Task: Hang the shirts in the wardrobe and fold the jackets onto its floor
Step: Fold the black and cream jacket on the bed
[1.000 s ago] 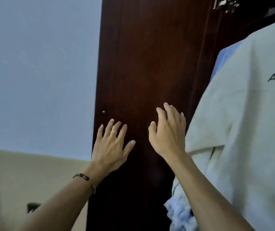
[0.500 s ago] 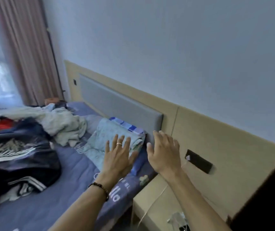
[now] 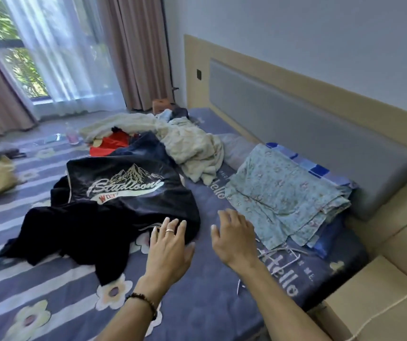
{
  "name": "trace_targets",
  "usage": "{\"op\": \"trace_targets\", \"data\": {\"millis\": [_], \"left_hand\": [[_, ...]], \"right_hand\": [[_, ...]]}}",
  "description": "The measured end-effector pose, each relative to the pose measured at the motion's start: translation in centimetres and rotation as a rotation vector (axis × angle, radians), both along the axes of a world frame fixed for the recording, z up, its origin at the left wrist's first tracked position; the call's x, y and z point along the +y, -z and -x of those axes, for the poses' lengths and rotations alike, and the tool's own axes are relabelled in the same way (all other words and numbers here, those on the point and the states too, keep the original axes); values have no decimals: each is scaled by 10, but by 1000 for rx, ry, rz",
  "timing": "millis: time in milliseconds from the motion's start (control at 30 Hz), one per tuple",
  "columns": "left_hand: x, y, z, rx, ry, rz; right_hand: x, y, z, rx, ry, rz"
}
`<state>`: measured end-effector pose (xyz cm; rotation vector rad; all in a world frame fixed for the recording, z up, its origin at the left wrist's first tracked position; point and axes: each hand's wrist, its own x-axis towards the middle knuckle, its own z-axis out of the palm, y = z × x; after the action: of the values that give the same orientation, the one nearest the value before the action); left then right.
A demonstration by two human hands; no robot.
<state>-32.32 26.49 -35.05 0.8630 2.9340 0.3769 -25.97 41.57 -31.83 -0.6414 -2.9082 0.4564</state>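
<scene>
Left hand: your left hand [image 3: 169, 244] is spread flat, holding nothing, fingertips at the hem of the dark jacket [image 3: 123, 198], lower centre of the frame.
Right hand: your right hand [image 3: 234, 236] hovers empty with fingers relaxed, over the bed [image 3: 197, 308].
Jacket: rumpled, centre left, with pale clothes [image 3: 187, 143] heaped behind it.
Advice: take the jacket by both shoulders so it lifts clear without dragging the heap.
Hanger: a wire hanger [image 3: 286, 254] lies right of your wrist.

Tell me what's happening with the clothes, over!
Left hand open, reaching at dark jacket. Right hand open, empty, over the bed. Jacket crumpled, not folded. Wire hanger lies beside right hand.
</scene>
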Motion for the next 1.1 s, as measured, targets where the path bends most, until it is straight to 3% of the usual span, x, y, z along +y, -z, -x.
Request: {"op": "trace_targets", "data": {"millis": [267, 433, 733, 833, 933, 1100], "left_hand": [[-58, 112, 143, -158, -121, 156], [-66, 177, 219, -251, -56, 320], [-66, 277, 324, -227, -69, 427], [-74, 301, 330, -225, -107, 473], [-80, 308, 329, -184, -172, 479], [-72, 289, 334, 1, -313, 233]], "right_hand": [[-24, 133, 154, -187, -167, 139], [-38, 220, 241, -317, -260, 209], [-35, 340, 365, -377, -371, -18], [-28, 367, 383, -286, -342, -17], [-22, 356, 400, -214, -195, 379], [-25, 287, 412, -302, -105, 1192]]}}
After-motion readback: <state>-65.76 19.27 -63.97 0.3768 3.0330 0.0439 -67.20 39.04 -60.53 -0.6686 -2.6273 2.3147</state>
